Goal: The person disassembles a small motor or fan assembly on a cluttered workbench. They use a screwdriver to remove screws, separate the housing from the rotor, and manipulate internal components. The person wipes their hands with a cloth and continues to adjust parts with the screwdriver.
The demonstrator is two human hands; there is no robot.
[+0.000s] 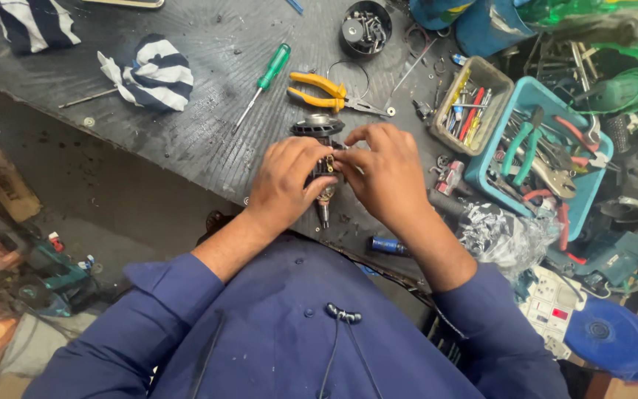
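Both closed on the motor rotor [323, 159]: left hand [287, 179] steadying its body, right hand [383, 171] pinching a small part. Better kept low over the worktop [208, 66], pliers [326, 92] near.

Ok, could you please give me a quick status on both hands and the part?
Left hand and right hand both gripping the motor armature over the dark workbench. Yellow pliers and green screwdriver lie just beyond, not touching.

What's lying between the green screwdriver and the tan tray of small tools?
In the head view, yellow-handled pliers lie on the bench between the green screwdriver and the tan tray.
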